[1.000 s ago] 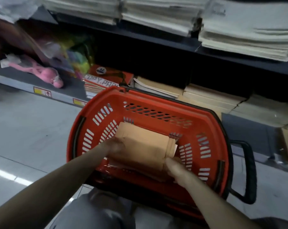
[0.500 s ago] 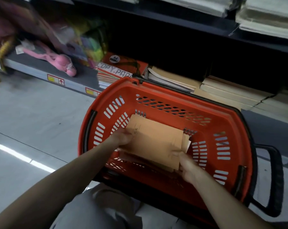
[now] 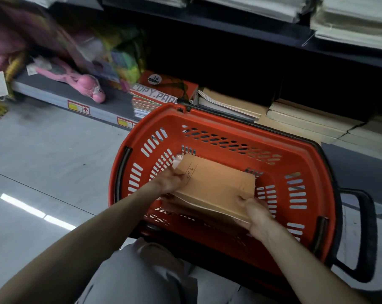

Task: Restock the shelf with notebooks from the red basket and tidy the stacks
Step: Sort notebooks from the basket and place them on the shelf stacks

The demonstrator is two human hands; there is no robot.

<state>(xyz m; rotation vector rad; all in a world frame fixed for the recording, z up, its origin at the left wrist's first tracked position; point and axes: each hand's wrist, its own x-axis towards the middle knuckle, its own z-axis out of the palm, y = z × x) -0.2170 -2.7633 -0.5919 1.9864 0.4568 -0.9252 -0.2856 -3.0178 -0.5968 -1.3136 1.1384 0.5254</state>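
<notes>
Notebooks [image 3: 216, 185], brown-cover stack, sit inside the red basket [image 3: 229, 126], w/ both grips clenched on them: left hand [image 3: 171, 181] at the near-left corner, right hand [image 3: 254, 212] under the near-right edge. Step looks like pickup, lift not yet done. Next move prob. needs a level raise over the rim, then across to the bottom shelf [image 3: 111, 99] stacks [image 3: 304, 119] just behind.

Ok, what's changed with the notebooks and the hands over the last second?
Both hands kept their hold: left hand on the left edge, right hand at the near right corner. The brown notebook stack has tipped up and lifted slightly inside the red basket. The basket and the shelf stacks appear unmoved; only the camera swung.
</notes>
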